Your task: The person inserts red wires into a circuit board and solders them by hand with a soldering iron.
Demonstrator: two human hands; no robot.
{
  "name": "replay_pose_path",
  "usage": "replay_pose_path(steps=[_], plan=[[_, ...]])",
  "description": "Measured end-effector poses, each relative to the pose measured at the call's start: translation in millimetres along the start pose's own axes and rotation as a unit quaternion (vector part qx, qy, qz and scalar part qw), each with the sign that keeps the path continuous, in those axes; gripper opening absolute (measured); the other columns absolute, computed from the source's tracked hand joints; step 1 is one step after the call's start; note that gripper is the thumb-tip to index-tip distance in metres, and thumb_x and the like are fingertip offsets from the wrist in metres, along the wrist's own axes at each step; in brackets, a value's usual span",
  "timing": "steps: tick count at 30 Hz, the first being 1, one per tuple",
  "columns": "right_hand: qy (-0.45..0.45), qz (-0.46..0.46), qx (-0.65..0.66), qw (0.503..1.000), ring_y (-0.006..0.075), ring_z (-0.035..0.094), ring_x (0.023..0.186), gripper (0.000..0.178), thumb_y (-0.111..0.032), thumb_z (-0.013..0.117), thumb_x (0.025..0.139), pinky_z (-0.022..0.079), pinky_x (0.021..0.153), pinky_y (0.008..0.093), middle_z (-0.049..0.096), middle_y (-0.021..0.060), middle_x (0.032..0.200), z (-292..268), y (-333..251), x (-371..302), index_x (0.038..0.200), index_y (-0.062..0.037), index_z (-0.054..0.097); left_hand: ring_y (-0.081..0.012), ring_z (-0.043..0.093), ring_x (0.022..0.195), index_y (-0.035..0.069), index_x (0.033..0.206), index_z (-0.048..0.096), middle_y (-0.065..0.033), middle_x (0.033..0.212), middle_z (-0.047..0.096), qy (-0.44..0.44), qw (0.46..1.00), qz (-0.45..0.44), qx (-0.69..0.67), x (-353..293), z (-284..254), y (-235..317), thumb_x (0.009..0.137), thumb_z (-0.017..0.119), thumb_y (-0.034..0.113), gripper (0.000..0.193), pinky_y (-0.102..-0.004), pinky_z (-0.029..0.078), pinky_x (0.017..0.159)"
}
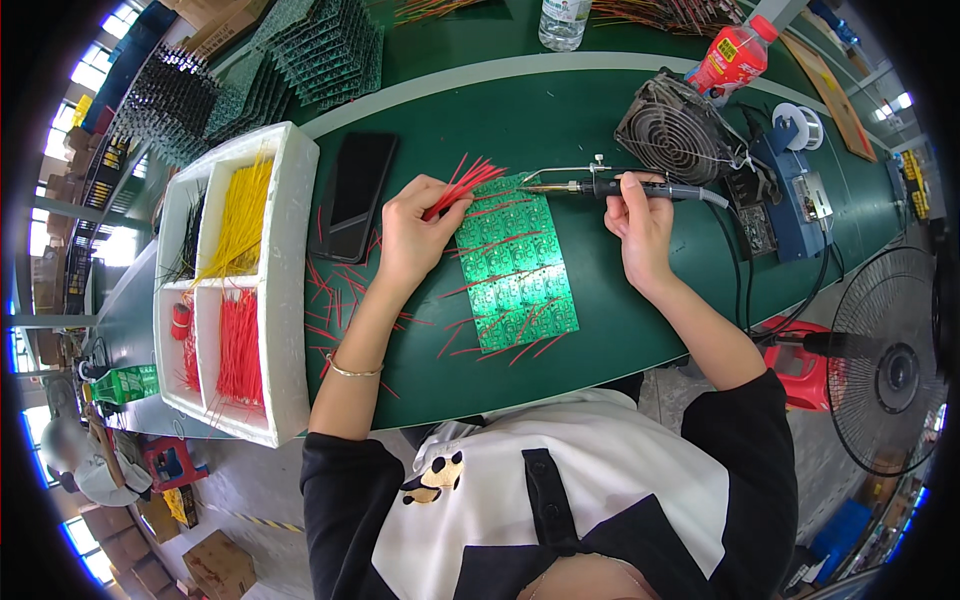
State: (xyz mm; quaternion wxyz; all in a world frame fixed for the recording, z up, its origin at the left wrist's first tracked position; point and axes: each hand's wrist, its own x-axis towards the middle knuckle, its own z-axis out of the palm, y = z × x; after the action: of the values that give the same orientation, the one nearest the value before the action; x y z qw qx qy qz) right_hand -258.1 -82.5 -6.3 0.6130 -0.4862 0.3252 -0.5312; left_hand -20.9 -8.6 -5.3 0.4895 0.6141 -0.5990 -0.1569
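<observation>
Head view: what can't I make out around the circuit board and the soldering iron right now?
- Soldering iron tip: too small to tell whether it touches the circuit board.
- Left hand: its fingers cover the lower ends of the red wires, so their number is unclear.
- Right hand: covers part of the iron's handle.
- Solder joints on the board: too small to see.
- Board's near edge: partly covered by loose red wires.

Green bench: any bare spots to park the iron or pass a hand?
Bare mat right of the circuit board, below the right hand; another strip between phone and fan. Crowded: loose red wires between white tray and board.
</observation>
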Motion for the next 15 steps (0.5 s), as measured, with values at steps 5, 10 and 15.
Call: replay_pose_path(steps=[5, 10, 15], plan=[[-0.008, -0.004, -0.005, 1.000, 0.0038, 0.029, 0.044, 0.017, -0.020, 0.048, 0.091, 0.024, 0.040, 0.0201, 0.043, 0.0006, 0.058, -0.2, 1.6, 0.5, 0.089, -0.0031, 0.049, -0.0088, 0.046, 0.051, 0.003, 0.082, 0.068, -0.0052, 0.071, 0.059, -0.002, 1.000, -0.004, 0.003, -0.4, -0.1, -0.9, 0.071, 0.067, 0.004, 0.011, -0.0228, 0.035, 0.046], [-0.004, -0.010, -0.022, 1.000, 0.0036, 0.029, 0.044, 0.017, -0.019, 0.048, 0.091, 0.024, 0.039, 0.0201, 0.043, 0.0005, 0.058, -0.2, 1.1, 0.0, 0.090, -0.0029, 0.049, -0.0093, 0.046, 0.052, 0.002, 0.082, 0.068, -0.0054, 0.071, 0.058, 0.000, 1.000, -0.005, -0.002, 0.1, 0.6, -1.5, 0.071, 0.067, 0.004, 0.011, -0.0231, 0.036, 0.047], [0.016, -0.012, 0.000, 1.000, 0.0033, 0.029, 0.043, 0.017, -0.020, 0.046, 0.092, 0.023, 0.039, 0.0203, 0.043, 0.0002, 0.057, -0.1, -0.6, 0.8, 0.088, -0.0030, 0.048, -0.0097, 0.046, 0.052, 0.003, 0.083, 0.068, -0.0054, 0.070, 0.058, 0.002, 1.000, 0.008, 0.001, -0.3, 0.4, -3.6, 0.071, 0.067, 0.004, 0.012, -0.0234, 0.036, 0.047]])
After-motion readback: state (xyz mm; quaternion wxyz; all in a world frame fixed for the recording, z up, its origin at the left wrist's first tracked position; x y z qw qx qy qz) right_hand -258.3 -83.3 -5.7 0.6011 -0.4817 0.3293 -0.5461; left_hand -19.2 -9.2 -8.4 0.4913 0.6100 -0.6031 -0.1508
